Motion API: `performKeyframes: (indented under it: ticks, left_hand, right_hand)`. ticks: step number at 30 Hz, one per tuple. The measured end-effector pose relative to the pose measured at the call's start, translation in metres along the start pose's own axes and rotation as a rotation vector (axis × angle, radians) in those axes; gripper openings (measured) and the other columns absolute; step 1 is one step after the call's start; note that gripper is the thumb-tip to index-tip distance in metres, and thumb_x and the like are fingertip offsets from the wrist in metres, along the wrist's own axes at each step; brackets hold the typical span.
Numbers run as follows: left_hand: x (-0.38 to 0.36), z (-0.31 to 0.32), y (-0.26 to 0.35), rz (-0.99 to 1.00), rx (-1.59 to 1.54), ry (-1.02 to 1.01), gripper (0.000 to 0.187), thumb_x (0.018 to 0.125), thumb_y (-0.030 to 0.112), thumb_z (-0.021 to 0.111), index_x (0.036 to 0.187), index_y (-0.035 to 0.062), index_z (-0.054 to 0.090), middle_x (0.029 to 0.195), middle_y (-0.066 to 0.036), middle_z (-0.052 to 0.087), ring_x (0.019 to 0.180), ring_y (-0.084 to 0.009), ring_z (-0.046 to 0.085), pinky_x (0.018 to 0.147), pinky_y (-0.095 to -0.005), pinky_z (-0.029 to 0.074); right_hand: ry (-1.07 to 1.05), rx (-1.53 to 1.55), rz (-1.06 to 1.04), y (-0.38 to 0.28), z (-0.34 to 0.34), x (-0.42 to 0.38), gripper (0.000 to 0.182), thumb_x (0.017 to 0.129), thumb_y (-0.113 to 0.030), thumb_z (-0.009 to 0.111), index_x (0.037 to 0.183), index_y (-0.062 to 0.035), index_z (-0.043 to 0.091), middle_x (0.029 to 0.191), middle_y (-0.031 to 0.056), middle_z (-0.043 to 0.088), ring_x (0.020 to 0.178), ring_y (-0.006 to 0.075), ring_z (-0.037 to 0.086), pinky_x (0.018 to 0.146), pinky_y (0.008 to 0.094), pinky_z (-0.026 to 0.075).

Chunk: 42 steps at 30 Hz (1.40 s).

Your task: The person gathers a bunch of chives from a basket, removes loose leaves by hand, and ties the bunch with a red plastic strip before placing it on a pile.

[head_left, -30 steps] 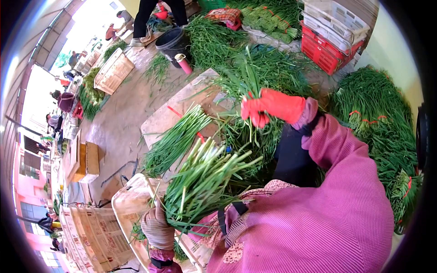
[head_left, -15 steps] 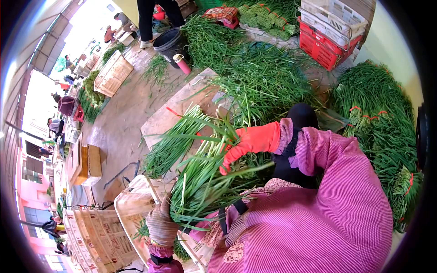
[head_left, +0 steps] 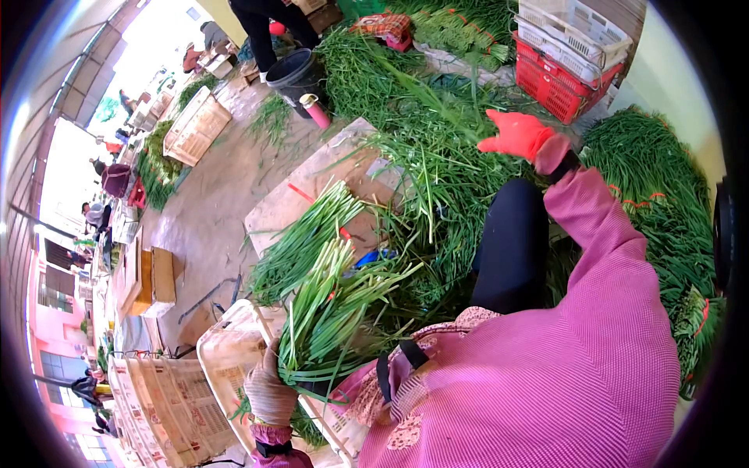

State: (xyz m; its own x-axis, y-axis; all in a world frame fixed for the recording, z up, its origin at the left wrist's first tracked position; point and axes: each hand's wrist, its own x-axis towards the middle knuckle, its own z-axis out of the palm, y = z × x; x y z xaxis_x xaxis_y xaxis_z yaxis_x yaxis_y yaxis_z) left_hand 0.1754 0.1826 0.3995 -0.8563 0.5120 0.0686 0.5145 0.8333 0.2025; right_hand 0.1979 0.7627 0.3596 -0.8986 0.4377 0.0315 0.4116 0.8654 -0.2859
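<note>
My left hand point(head_left: 271, 390), in a striped knit glove, is closed around the lower end of a loose bunch of garlic chives point(head_left: 328, 312), pale stem ends pointing away from me. My right hand point(head_left: 515, 134), in an orange-red rubber glove, is stretched out above the big heap of chives point(head_left: 452, 164) with its fingers apart. Blurred green blades point(head_left: 429, 90) show in the air left of it. Beside the held bunch, another bunch of chives point(head_left: 300, 246) lies on a board point(head_left: 273, 204), with red ties near it. Something blue point(head_left: 376, 257) shows by the stems.
A white plastic crate point(head_left: 222, 343) stands beside my left hand. Tied bundles of chives point(head_left: 647, 203) line the right wall. At the back are stacked crates point(head_left: 558, 78), a black bucket point(head_left: 295, 76) and a pink bottle point(head_left: 315, 111). A person's legs point(head_left: 261, 39) show behind the bucket.
My right hand has left the held bunch and swung up and right over the heap, opening. Loose blades have come away from the bunch. My left hand stays nearly in place.
</note>
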Motion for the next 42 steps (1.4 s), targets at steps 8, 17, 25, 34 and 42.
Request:
performKeyframes:
  ticks: [8, 17, 25, 34, 42]
  left_hand:
    - [0.013, 0.015, -0.003, 0.103, 0.083, 0.128, 0.056, 0.073, 0.022, 0.073, 0.126, 0.0107, 0.055, 0.092, -0.015, 0.067, 0.078, -0.0347, 0.066, 0.066, -0.0427, 0.051]
    - [0.002, 0.008, -0.004, 0.036, 0.030, 0.083, 0.059, 0.072, 0.024, 0.075, 0.126, 0.0100, 0.054, 0.081, -0.015, 0.067, 0.068, -0.0364, 0.065, 0.060, -0.0443, 0.051]
    - [-0.003, 0.020, -0.017, -0.083, -0.553, 0.053, 0.067, 0.072, 0.014, 0.077, 0.133, 0.0084, 0.050, 0.102, -0.011, 0.070, 0.090, -0.0196, 0.068, 0.078, -0.0325, 0.053]
    - [0.012, 0.020, -0.003, -0.114, -0.517, -0.249, 0.053, 0.081, 0.010, 0.074, 0.128, 0.0033, 0.050, 0.112, -0.008, 0.068, 0.099, -0.0153, 0.066, 0.085, -0.0275, 0.051]
    - [0.018, 0.027, 0.001, 0.083, -0.418, -0.367, 0.047, 0.080, 0.017, 0.074, 0.122, 0.0061, 0.056, 0.110, -0.007, 0.068, 0.099, -0.0193, 0.066, 0.086, -0.0291, 0.051]
  right_hand:
    - [-0.819, 0.781, -0.550, -0.158, 0.021, -0.057, 0.055, 0.090, -0.041, 0.064, 0.126, 0.0001, 0.056, 0.106, 0.0082, 0.068, 0.100, 0.0127, 0.060, 0.086, 0.0280, 0.048]
    - [-0.519, 1.268, -0.298, -0.139, 0.023, -0.031, 0.023, 0.088, -0.010, 0.048, 0.097, 0.0003, 0.066, 0.096, 0.0082, 0.070, 0.073, 0.0149, 0.067, 0.057, 0.0264, 0.055]
    - [0.228, 1.202, -0.095, -0.057, 0.012, -0.002, 0.026, 0.095, -0.019, 0.045, 0.093, -0.0035, 0.067, 0.083, 0.0051, 0.067, 0.062, 0.0110, 0.061, 0.049, 0.0234, 0.046]
    - [-0.627, 1.466, -0.161, -0.152, 0.032, -0.079, 0.030, 0.091, -0.032, 0.061, 0.105, -0.0052, 0.065, 0.057, 0.0013, 0.055, 0.044, 0.0082, 0.049, 0.040, 0.0238, 0.039]
    - [-0.193, 1.079, -0.583, -0.156, 0.076, -0.050, 0.027, 0.093, -0.030, 0.057, 0.102, -0.0062, 0.066, 0.070, 0.0052, 0.061, 0.052, 0.0100, 0.055, 0.045, 0.0245, 0.042]
